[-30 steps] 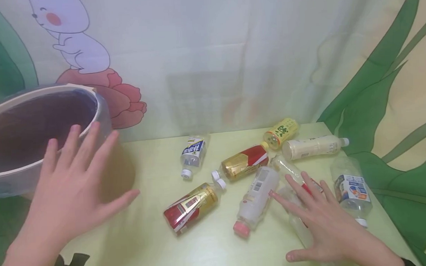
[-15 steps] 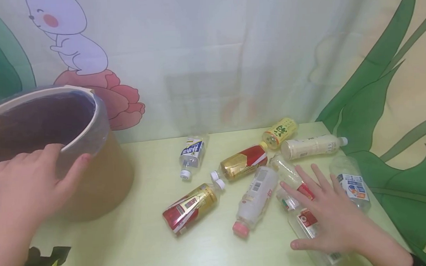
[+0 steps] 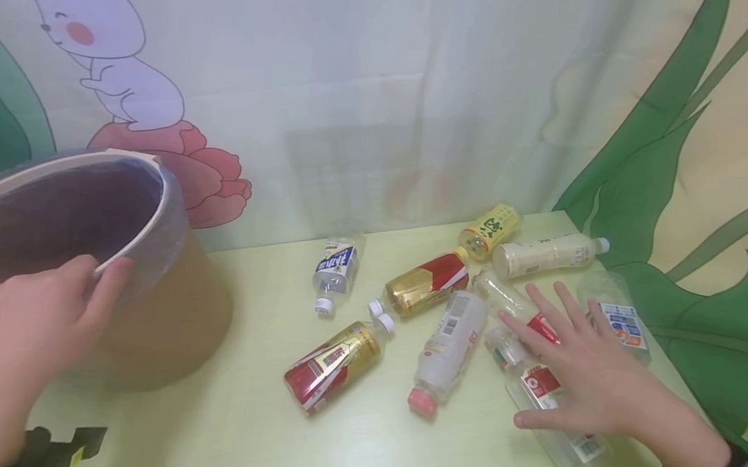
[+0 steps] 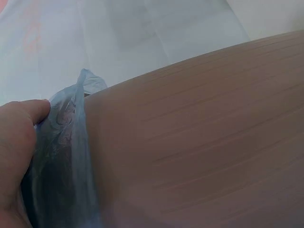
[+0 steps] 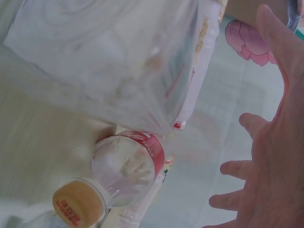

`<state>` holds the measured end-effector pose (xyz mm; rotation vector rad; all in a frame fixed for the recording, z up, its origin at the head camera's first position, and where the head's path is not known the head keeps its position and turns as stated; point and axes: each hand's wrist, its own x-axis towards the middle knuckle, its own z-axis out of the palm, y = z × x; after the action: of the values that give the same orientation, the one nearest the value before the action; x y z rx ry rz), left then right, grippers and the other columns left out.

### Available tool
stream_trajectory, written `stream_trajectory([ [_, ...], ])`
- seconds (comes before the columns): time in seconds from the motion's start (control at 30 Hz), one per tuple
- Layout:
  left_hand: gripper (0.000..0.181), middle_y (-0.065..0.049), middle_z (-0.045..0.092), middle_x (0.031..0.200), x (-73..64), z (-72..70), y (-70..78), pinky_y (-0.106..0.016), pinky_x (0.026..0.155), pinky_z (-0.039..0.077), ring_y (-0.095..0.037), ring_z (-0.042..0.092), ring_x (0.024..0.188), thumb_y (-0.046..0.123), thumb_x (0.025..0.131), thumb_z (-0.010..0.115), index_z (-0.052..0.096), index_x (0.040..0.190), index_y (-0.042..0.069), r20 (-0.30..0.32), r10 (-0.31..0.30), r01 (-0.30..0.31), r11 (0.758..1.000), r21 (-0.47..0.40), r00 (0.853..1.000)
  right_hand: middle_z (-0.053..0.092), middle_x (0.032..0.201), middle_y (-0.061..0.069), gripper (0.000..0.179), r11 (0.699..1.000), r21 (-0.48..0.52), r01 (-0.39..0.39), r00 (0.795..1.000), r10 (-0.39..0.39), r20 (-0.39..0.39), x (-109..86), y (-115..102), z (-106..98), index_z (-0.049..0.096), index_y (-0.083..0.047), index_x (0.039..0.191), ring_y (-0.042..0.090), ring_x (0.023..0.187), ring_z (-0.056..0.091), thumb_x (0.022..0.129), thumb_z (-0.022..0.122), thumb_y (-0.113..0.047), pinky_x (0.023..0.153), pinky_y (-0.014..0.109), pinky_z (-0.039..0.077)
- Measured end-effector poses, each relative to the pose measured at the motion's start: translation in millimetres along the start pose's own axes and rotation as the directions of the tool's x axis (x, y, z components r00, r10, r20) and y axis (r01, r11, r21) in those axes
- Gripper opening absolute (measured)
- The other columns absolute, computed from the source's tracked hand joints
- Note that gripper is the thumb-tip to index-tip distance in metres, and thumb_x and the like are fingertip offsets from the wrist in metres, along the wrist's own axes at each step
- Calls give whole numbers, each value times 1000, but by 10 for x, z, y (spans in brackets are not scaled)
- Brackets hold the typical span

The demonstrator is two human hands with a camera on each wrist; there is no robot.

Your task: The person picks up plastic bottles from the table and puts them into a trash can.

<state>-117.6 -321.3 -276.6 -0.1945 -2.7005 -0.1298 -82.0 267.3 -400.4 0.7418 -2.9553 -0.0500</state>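
Note:
A brown bin, lined with a translucent plastic bag, stands at the left. My left hand grips its near rim, thumb outside and fingers curled over the inner side. In the left wrist view the thumb presses the bag at the rim. My right hand is spread above the bottles at the right, holding nothing. Below it lie a clear bottle with a red-and-white label and another clear one with a red band. In the right wrist view, a bottle with an orange cap lies beyond the fingers.
Toward the middle lie two gold-and-red bottles, a pink-capped bottle and a small blue-labelled one. Yellow, cream and clear bottles lie farther right. A printed curtain hangs behind the table.
My left hand has come down and left from above the bin with spread fingers and now grips its rim. The right hand has shifted slightly right, still spread.

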Motion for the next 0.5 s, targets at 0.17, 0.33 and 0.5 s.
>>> stream_trajectory([
  [0.17,49,-3,40,49,1,-22,69,-42,39,23,-31,38,42,49,99,50,42,65,15,93,-41,37,998,50,995,-1,167,7,123,1000,-22,-2,1000,2,-26,-4,21,4,25,-36,159,42,146,-2,55,43,-100,100,79,19],
  [0.33,52,0,34,44,1,-12,242,-44,34,24,-28,32,37,50,98,54,38,62,16,88,-7,0,997,76,996,0,167,7,123,1000,-27,-3,999,1,-42,-4,35,-8,25,-36,159,41,147,-4,55,43,-100,100,79,19],
  [0.5,52,2,26,41,5,38,469,-41,30,20,-25,24,32,48,93,60,34,60,17,-49,115,-111,991,73,992,5,167,9,122,1000,-21,2,998,-3,-58,-5,38,-27,28,-35,158,42,146,-1,56,44,-99,100,79,20],
])
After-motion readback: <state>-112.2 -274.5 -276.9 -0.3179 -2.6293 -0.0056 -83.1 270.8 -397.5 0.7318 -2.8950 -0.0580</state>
